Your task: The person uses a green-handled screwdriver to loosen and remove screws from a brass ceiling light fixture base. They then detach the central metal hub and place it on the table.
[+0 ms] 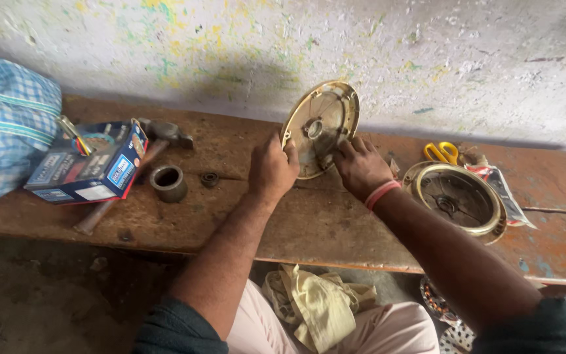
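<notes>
A round, gold-rimmed metal cover plate [319, 124] stands tilted on its edge on the worn wooden bench [309, 223], its hub facing me. My left hand [273, 167] grips its left rim. At the plate's lower right edge my right hand [360, 167], with a pink band on the wrist, holds it too. A second round gold-rimmed housing [456, 196] lies flat on the bench to the right of my right hand.
Left on the bench lie a blue cardboard box [90, 164], a hammer [132, 174], a metal ring [169, 182] and a small bearing [209, 178]. A checked bag [4, 124] sits far left. Yellow-handled scissors [441, 152] lie at the back right. A yellowish cloth [319, 305] rests on my lap.
</notes>
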